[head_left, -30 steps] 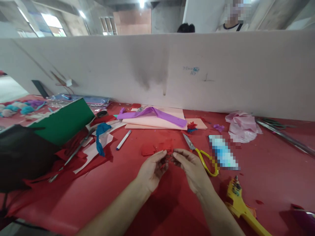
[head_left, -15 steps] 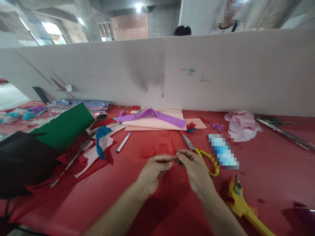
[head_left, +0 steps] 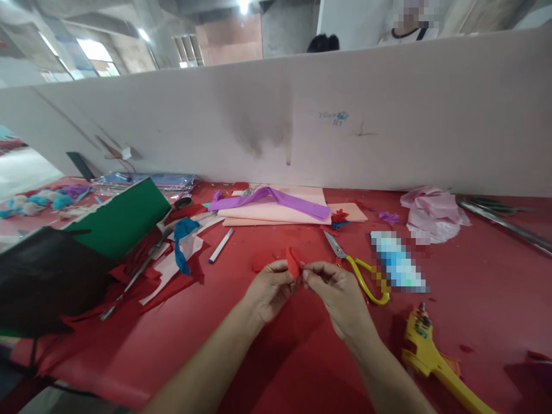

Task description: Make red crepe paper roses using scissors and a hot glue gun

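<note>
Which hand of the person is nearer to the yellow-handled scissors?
Right. The right hand is close to the yellow-handled scissors, on their near side; the left hand is farther away, to their left.

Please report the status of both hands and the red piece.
Left hand pinching red piece. Right hand at its edge, grip unclear. Yellow-handled scissors near right hand.

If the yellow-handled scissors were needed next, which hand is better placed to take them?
Probably the right hand: the yellow-handled scissors lie just beside it. The left hand is farther away, across from the right, and holds the red piece.
</note>
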`<state>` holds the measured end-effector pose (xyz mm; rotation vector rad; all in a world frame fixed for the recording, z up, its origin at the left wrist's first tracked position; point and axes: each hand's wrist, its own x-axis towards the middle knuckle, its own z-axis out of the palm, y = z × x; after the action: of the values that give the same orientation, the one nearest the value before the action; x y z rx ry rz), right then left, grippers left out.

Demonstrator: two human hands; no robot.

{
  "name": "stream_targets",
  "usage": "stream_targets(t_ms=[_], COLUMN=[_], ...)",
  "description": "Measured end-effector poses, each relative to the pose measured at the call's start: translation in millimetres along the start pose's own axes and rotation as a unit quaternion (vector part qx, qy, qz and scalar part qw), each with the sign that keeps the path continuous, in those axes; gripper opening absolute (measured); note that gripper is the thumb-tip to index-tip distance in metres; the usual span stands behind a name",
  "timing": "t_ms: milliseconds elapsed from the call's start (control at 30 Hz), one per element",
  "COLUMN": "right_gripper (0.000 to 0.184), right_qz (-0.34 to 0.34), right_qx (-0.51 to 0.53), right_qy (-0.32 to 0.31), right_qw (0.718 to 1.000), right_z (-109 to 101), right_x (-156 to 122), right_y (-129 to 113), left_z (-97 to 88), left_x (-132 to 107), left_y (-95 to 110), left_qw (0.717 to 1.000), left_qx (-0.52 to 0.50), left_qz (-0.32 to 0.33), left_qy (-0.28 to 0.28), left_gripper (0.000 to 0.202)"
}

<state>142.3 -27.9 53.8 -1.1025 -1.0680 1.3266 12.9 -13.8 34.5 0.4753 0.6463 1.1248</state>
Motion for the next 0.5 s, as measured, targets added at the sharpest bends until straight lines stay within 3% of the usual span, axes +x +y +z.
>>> stream_targets(t_ms=[200, 267, 400, 433, 500], right_gripper=[0.007, 0.007, 0.011, 0.012, 0.014], right_qz=[-0.09, -0.174, -0.349, -0.368, -0.369], right_qx=[-0.156, -0.245, -0.364, -0.369, -0.351], right_qy=[0.045, 0.066, 0.094, 0.095, 0.081], right_qw=[0.983, 0.951, 0.858, 0.848, 0.857], right_z=[4.8, 5.5, 5.9, 6.1, 6.9], right_x=[-11.0, -13.5, -15.0, -15.3, -15.8], right_y=[-2.7, -3.0, -0.5, -0.3, -1.5], left_z=[2.5, 4.5, 9.9, 11.2, 13.2], left_x=[-2.4, -3.4, -6.2, -7.0, -8.5], left_y=[-2.6, -2.5, -1.3, -0.7, 1.0], left_qw=[0.998, 0.998, 0.999, 0.999, 0.998], left_qx=[-0.018, -0.017, -0.024, -0.029, -0.041], left_qz=[-0.014, -0.008, 0.007, 0.013, 0.032], left_qy=[0.051, 0.056, 0.047, 0.041, 0.028], left_gripper=[0.022, 0.021, 0.023, 0.024, 0.023])
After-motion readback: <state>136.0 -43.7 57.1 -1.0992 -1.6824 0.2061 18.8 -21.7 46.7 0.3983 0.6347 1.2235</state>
